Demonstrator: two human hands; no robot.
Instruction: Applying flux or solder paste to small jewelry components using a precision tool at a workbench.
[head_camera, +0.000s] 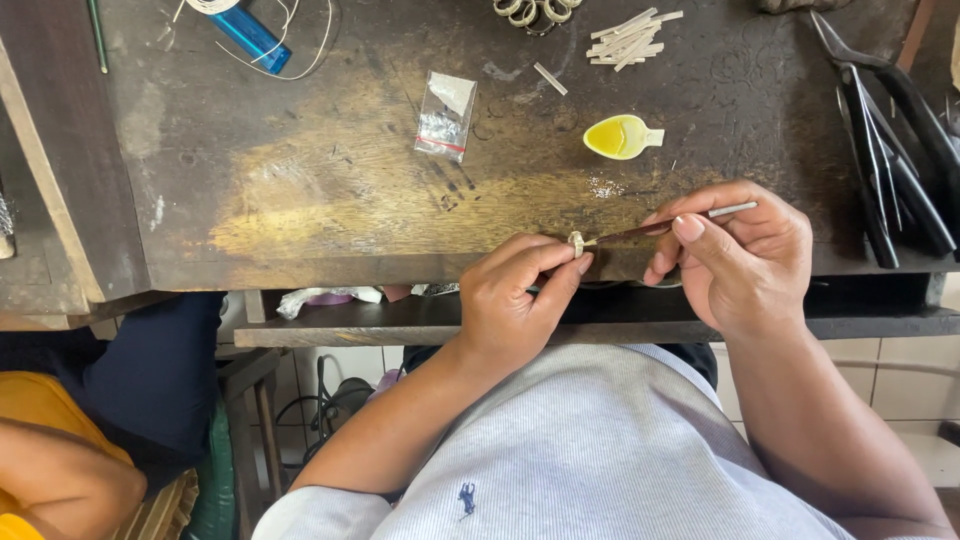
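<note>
Two hands work close together at the near edge of the worn wooden bench (330, 200). The left hand (515, 300) is curled nearly closed, thumb and forefinger pinching a small pale ring (576, 243). The right hand (745, 260) is likewise closed around a thin tool (670, 224), its tip touching the ring. Just beyond lies a yellow spoon-shaped dish (620, 137), farther left a small plastic bag (446, 115), and dark pliers (890, 150) lie at the right.

Both hands, left hand (515, 300) and right hand (745, 260), meet with pinched fingers.
</note>
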